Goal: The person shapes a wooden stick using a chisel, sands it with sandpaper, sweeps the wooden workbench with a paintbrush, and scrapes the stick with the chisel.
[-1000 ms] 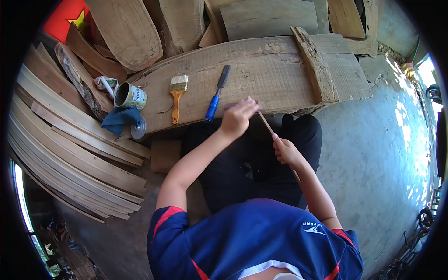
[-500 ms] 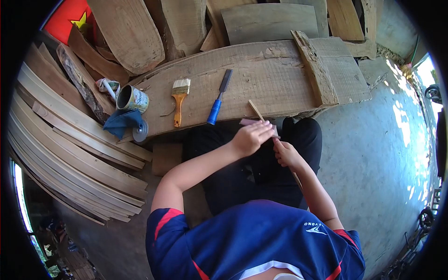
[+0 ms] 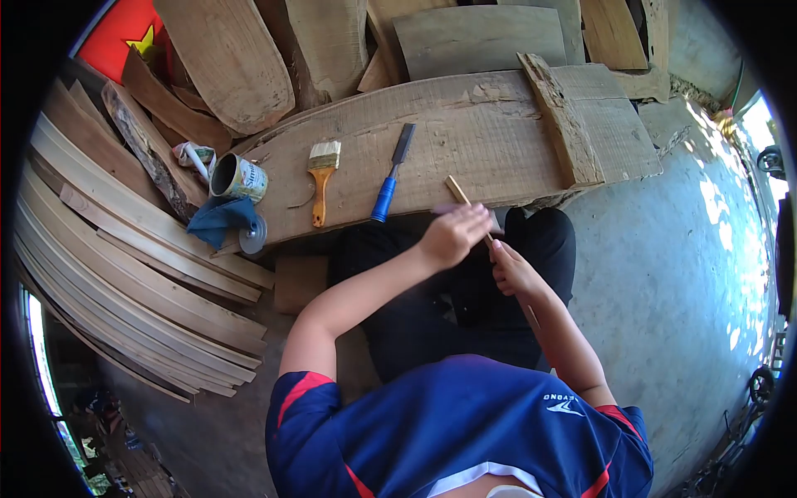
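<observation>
A thin wooden stick (image 3: pixel 457 189) slants over my lap, its far end by the front edge of the plank bench (image 3: pixel 490 158). My right hand (image 3: pixel 513 270) is closed round the stick's nearer part, thumb along it. Over the stick lies my left hand (image 3: pixel 455 238), fingers pressed together on a pinkish sheet (image 3: pixel 496 224) that looks like sandpaper. The sheet is blurred and mostly covered by the fingers. On the bench close by are a chisel with a blue handle (image 3: pixel 384 199) and a flat paintbrush (image 3: pixel 321 178).
A tin can (image 3: pixel 253 180), a blue cloth (image 3: pixel 217 222) and a grey disc (image 3: pixel 253 236) sit at the bench's left end. Curved wooden strips (image 3: pixel 158 290) are stacked at left. A rough wood bar (image 3: pixel 560 120) crosses the bench at right. Boards (image 3: pixel 224 62) lean behind.
My left hand has shifted slightly up and right along the stick with the pinkish sheet. My right hand keeps its grip on the stick.
</observation>
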A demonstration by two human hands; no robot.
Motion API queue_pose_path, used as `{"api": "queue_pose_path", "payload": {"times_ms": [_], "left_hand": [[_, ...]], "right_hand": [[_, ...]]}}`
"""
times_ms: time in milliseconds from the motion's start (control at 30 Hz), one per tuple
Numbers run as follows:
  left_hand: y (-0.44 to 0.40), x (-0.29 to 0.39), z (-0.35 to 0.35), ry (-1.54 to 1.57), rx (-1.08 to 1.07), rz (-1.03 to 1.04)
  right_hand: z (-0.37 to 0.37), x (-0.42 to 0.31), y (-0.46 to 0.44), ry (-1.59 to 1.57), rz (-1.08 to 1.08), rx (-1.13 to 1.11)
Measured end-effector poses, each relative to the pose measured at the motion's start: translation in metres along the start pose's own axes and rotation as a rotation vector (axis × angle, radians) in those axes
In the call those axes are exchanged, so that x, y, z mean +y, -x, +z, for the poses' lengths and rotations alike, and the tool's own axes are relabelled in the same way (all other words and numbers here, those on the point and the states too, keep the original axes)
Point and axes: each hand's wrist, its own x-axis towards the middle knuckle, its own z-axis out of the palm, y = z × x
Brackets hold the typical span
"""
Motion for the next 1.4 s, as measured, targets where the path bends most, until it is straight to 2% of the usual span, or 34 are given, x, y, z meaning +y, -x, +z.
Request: {"api": "queue_pose_path", "payload": {"times_ms": [100, 200, 333, 400, 467, 533, 600, 633, 767, 833, 867, 900, 967, 1000, 1067, 1133, 1200, 1400], "left_hand": [[0.001, -0.005, 0.001, -0.019, 0.027, -0.037], [-0.005, -0.029, 0.001, -0.001, 0.135, -0.335], [-0.002, 0.010, 0.006, 0.046, 0.019, -0.107], [-0.003, 0.002, 0.004, 0.012, 0.042, -0.120], [-0.006, -0.021, 0.001, -0.059, 0.129, -0.265], [-0.003, -0.016, 0.005, -0.024, 0.087, -0.263], [0.001, 0.005, 0.004, -0.002, 0.043, -0.012], [0.004, 0.009, 0.006, 0.025, 0.019, -0.013], [-0.005, -0.028, -0.001, -0.056, 0.161, -0.256], [-0.006, -0.011, 0.000, -0.008, 0.079, -0.183], [-0.006, 0.001, 0.000, 0.006, 0.005, -0.007], [-0.001, 0.011, 0.003, 0.019, -0.012, 0.078], [-0.002, 0.003, 0.001, 0.054, -0.001, 0.026], [-0.006, -0.008, -0.001, 0.019, 0.021, -0.128], [-0.008, -0.039, 0.001, -0.043, 0.156, -0.286], [-0.006, -0.025, 0.002, -0.033, 0.101, -0.231], [0.002, -0.003, 0.004, 0.024, 0.016, -0.039], [0.004, -0.023, -0.006, -0.060, 0.054, -0.214]], "right_hand": [[0.000, -0.001, 0.001, -0.080, -0.003, -0.039], [0.000, 0.003, 0.001, -0.095, -0.007, -0.032], [-0.004, 0.004, -0.003, -0.088, -0.029, 0.000], [-0.006, 0.001, -0.002, -0.066, -0.030, -0.002], [-0.006, 0.003, 0.000, -0.050, -0.031, -0.005], [-0.005, 0.002, -0.002, -0.063, -0.028, -0.009], [-0.007, 0.003, -0.003, -0.072, -0.027, -0.020], [-0.008, 0.004, -0.003, -0.084, -0.024, -0.030], [-0.005, 0.004, -0.001, -0.060, -0.030, -0.014], [-0.003, 0.000, 0.001, -0.077, -0.024, -0.018], [-0.003, 0.002, 0.001, -0.075, -0.025, -0.018], [-0.004, 0.004, 0.000, -0.072, -0.026, -0.023], [-0.008, 0.005, 0.001, -0.058, -0.019, -0.026], [-0.008, 0.004, 0.002, -0.060, -0.027, -0.030], [-0.006, 0.002, 0.001, -0.062, -0.041, -0.038], [-0.005, 0.001, 0.003, -0.079, -0.030, -0.032], [-0.008, 0.000, 0.007, -0.071, -0.020, -0.038], [-0.007, 0.007, 0.006, -0.087, -0.011, -0.046]]}}
